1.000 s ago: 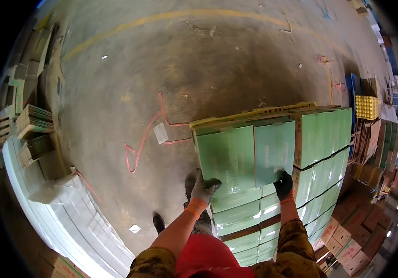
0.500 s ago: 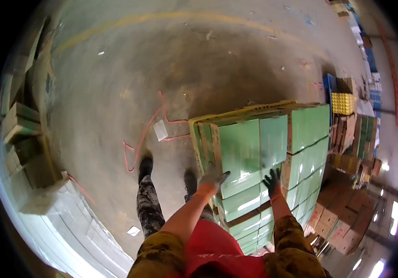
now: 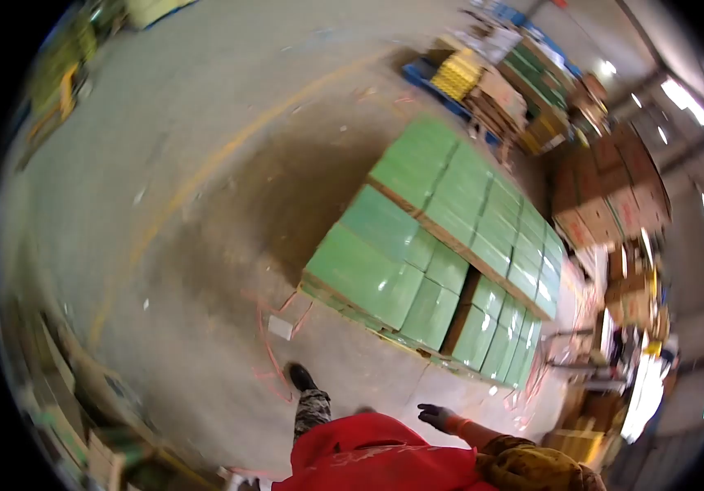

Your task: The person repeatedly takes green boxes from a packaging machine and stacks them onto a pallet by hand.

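Observation:
My right hand (image 3: 438, 417), in a dark glove with an orange cuff, hangs in the air at the near side of the stack, apart from it. Its fingers are stretched out and hold nothing. Nearest to it are the glossy green boxes (image 3: 366, 274), packed in rows with brown cardboard edges showing. Between two groups of these boxes runs a narrow dark gap (image 3: 461, 311). I cannot make out my left hand at the bottom edge of the view.
A blue pallet (image 3: 442, 88) carries yellow trays (image 3: 457, 75) at the back. Brown cartons (image 3: 610, 188) are stacked at the right. Pink strapping (image 3: 273, 356) and a white sheet (image 3: 281, 327) lie on the floor near my boot (image 3: 301, 376). More boxes stand at lower left.
Both hands were at the green boxes and have come away from them. My left hand has dropped out of sight. The view has turned, and the stack appears farther off.

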Available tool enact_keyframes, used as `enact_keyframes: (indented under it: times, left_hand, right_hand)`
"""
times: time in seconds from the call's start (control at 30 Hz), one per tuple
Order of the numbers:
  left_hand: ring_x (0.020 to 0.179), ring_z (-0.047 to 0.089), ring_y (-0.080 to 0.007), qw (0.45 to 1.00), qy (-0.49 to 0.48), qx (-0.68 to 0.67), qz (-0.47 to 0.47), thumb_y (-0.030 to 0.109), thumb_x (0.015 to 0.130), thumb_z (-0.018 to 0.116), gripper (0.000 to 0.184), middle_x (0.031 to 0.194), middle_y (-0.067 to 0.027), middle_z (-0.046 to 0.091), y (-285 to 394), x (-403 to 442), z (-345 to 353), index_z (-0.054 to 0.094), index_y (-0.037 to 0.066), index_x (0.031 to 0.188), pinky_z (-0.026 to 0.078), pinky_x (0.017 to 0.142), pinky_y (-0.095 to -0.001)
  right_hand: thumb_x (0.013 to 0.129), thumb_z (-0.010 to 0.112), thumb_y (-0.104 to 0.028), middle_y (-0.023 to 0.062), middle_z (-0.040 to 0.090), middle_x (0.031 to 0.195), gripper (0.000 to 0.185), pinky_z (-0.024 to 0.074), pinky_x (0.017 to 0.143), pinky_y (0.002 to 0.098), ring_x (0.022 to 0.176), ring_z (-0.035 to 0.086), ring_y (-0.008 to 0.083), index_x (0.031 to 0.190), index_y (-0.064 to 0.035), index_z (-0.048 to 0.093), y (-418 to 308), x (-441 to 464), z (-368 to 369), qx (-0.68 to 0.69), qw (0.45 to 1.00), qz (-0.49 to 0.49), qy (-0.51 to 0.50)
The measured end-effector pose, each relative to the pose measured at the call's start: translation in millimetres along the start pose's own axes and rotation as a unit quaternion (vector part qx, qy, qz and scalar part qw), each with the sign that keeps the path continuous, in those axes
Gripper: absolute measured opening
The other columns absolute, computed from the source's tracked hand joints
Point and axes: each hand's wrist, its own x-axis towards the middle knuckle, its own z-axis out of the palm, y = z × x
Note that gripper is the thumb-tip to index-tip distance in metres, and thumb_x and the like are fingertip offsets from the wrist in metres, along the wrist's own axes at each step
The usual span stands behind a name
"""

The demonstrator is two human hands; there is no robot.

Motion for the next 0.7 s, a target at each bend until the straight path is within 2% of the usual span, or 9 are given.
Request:
enact_keyframes:
  times: [0.17, 0.33, 0.47, 0.5, 0.53, 0.6, 0.63, 0.67, 0.7]
  left_hand:
    - [0.105, 0.056, -0.0412, 0.99, -0.019, -0.025, 0.135, 0.047, 0.085, 0.051, 0.059, 0.109, -0.0284, 0.059, 145, 9, -7, 0.058, -0.005, 0.11, 0.044, 0.09, -0.0433]
    - [0.106, 0.056, -0.0413, 0.942, -0.064, 0.075, 0.322, 0.048, 0.085, 0.05, 0.058, 0.11, -0.0276, 0.06, 256, -47, 44, 0.059, -0.004, 0.11, 0.044, 0.09, -0.0435]
    - [0.106, 0.055, -0.0413, 0.88, -0.104, 0.191, 0.421, 0.048, 0.086, 0.05, 0.057, 0.11, -0.027, 0.06, 315, -119, 112, 0.059, -0.003, 0.109, 0.044, 0.09, -0.0436]
    - [0.106, 0.055, -0.0413, 0.863, -0.119, 0.219, 0.439, 0.048, 0.086, 0.05, 0.057, 0.11, -0.0268, 0.06, 330, -140, 135, 0.059, -0.003, 0.109, 0.044, 0.09, -0.0436]
    - [0.106, 0.055, -0.0413, 0.845, -0.13, 0.248, 0.456, 0.048, 0.086, 0.05, 0.056, 0.11, -0.0266, 0.06, 343, -162, 160, 0.06, -0.002, 0.109, 0.044, 0.09, -0.0436]
    - [0.107, 0.055, -0.0413, 0.807, -0.152, 0.301, 0.485, 0.048, 0.086, 0.05, 0.056, 0.11, -0.0263, 0.06, 367, -207, 213, 0.06, -0.002, 0.109, 0.044, 0.091, -0.0437]
    - [0.107, 0.055, -0.0413, 0.788, -0.165, 0.325, 0.496, 0.048, 0.086, 0.049, 0.056, 0.11, -0.0262, 0.06, 376, -229, 241, 0.06, -0.002, 0.109, 0.044, 0.091, -0.0437]
    - [0.107, 0.055, -0.0413, 0.769, -0.173, 0.349, 0.506, 0.048, 0.086, 0.049, 0.056, 0.11, -0.026, 0.06, 384, -248, 267, 0.06, -0.001, 0.109, 0.044, 0.091, -0.0438]
    - [0.107, 0.055, -0.0414, 0.751, -0.181, 0.373, 0.514, 0.048, 0.086, 0.049, 0.055, 0.11, -0.0259, 0.06, 391, -268, 294, 0.06, -0.001, 0.109, 0.044, 0.091, -0.0438]
  right_hand:
    - [0.09, 0.058, -0.035, 0.0023, 0.061, 0.107, 0.053, 0.0444, 0.074, 0.0279, 0.086, 0.051, 0.0118, 0.135, -0.0117, 0.046, 61, -55, 33, 0.33, 0.935, -0.055, 0.12]
    - [0.092, 0.056, -0.036, 0.0042, 0.059, 0.117, 0.049, 0.046, 0.082, 0.0307, 0.103, 0.055, 0.0157, 0.135, -0.0152, 0.046, 211, -156, 115, 0.495, 0.841, -0.093, 0.199]
    - [0.088, 0.059, -0.041, 0.0014, 0.061, 0.109, 0.052, 0.0469, 0.073, 0.0286, 0.092, 0.056, 0.0137, 0.132, -0.0147, 0.049, 402, -250, 280, 0.58, 0.728, 0.039, 0.365]
    - [0.087, 0.06, -0.04, 0.0047, 0.061, 0.107, 0.051, 0.0473, 0.073, 0.029, 0.091, 0.056, 0.0144, 0.128, -0.0117, 0.052, 475, -243, 355, 0.515, 0.709, 0.093, 0.472]
    - [0.087, 0.058, -0.039, 0.0113, 0.061, 0.109, 0.048, 0.0474, 0.08, 0.032, 0.094, 0.058, 0.0204, 0.125, -0.0087, 0.054, 499, -283, 405, 0.46, 0.687, 0.15, 0.543]
    - [0.088, 0.052, -0.038, 0.0218, 0.061, 0.112, 0.048, 0.0417, 0.095, 0.0377, 0.108, 0.056, 0.0351, 0.118, -0.0007, 0.057, 538, -332, 498, 0.5, 0.563, 0.335, 0.567]
    - [0.087, 0.051, -0.036, 0.0228, 0.062, 0.11, 0.048, 0.0428, 0.093, 0.0389, 0.108, 0.056, 0.037, 0.114, 0.0029, 0.058, 549, -355, 537, 0.386, 0.632, 0.386, 0.549]
    - [0.087, 0.05, -0.035, 0.0233, 0.062, 0.109, 0.047, 0.0437, 0.091, 0.0392, 0.106, 0.056, 0.0374, 0.11, 0.0045, 0.059, 567, -351, 577, 0.476, 0.548, 0.417, 0.547]
    - [0.086, 0.05, -0.035, 0.024, 0.062, 0.108, 0.046, 0.0439, 0.091, 0.0391, 0.105, 0.057, 0.0375, 0.107, 0.0049, 0.059, 553, -372, 577, 0.589, 0.407, 0.441, 0.542]
